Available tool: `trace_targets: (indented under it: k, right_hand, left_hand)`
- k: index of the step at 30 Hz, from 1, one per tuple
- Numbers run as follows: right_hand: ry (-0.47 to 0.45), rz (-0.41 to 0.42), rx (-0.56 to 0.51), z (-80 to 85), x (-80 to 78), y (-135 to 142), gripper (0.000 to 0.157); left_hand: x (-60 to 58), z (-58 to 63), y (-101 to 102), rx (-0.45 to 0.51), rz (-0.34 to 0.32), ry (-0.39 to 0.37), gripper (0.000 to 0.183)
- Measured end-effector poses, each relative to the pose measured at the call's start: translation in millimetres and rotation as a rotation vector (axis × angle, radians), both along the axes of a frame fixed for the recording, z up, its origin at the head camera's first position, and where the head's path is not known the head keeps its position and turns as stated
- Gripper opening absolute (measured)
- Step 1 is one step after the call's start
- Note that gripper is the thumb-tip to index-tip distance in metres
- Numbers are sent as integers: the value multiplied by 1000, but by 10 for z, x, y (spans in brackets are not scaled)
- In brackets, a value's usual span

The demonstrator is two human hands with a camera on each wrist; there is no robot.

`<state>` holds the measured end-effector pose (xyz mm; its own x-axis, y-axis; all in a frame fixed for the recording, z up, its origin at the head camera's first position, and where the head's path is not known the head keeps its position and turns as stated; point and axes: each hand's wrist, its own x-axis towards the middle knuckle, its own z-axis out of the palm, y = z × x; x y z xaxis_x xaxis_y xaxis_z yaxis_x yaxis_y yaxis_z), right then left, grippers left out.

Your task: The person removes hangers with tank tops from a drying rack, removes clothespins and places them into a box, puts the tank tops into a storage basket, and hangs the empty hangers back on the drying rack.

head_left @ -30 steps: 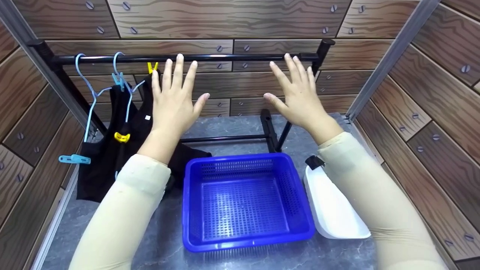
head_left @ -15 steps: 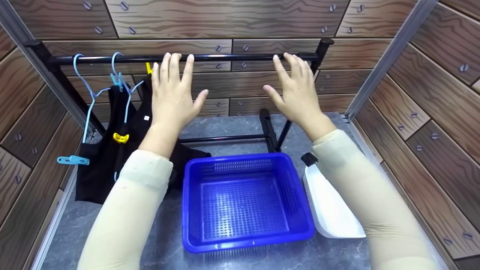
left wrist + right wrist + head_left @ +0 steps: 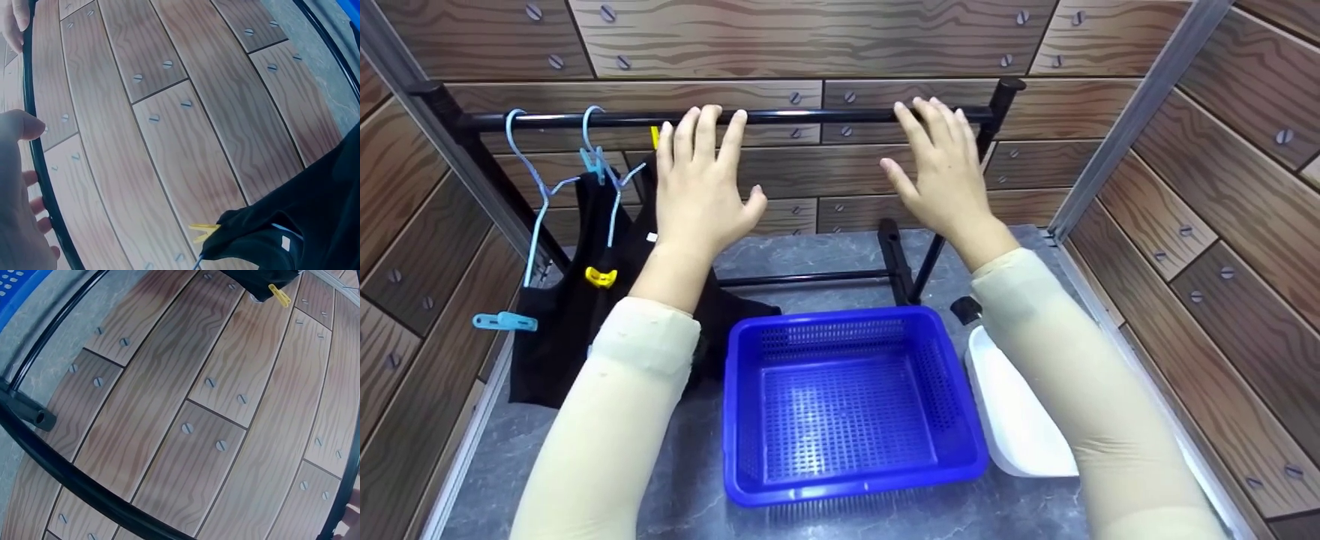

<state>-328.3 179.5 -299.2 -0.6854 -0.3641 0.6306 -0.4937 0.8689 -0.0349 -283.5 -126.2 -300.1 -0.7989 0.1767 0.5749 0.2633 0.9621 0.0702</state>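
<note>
My left hand [image 3: 697, 184] is stretched toward the black rail [image 3: 810, 115] of a garment rack, palm down, with the fingers a little bent. Its fingertips overlap the rail; in the left wrist view the thumb [image 3: 31, 125] crosses in front of the rail. Further right, my right hand [image 3: 949, 169] has its fingertips over the same rail, thumb held apart. Neither hand holds anything, and I cannot tell whether they touch the rail. Left of my left hand, a black garment [image 3: 559, 337] hangs on blue hangers [image 3: 542, 199], with blue clothespins [image 3: 506, 322] and yellow clothespins [image 3: 601, 277] on it.
Below the hands a blue plastic basket [image 3: 840, 480] stands on the grey floor. A white container [image 3: 1020, 420] lies to its right, partly behind the right sleeve, near a small black object [image 3: 966, 309]. Wood-patterned walls [image 3: 810, 37] enclose the space.
Both hands' fingers have bent from straight and spread. The right hand has shifted slightly left and the left hand slightly left too. Basket and garment stay in place.
</note>
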Motion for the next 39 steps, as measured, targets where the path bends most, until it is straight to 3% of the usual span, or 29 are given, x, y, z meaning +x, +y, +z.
trace_targets:
  k: [8, 15, 20, 39]
  right_hand:
    - [-17, -6, 51, 8, -13, 0, 69]
    - [-22, -3, 67, 0, -21, -16, 73]
    - [-24, 3, 92, -10, -23, -51, 76]
    - [-78, -7, 131, 81, 31, 40, 82]
  left_hand:
    - [-4, -26, 0, -9, 8, 6, 84]
    - [0, -146, -22, 57, -20, 66, 80]
    - [14, -157, -54, 103, -30, 87, 75]
    - [280, -270, -171, 138, -66, 101, 69]
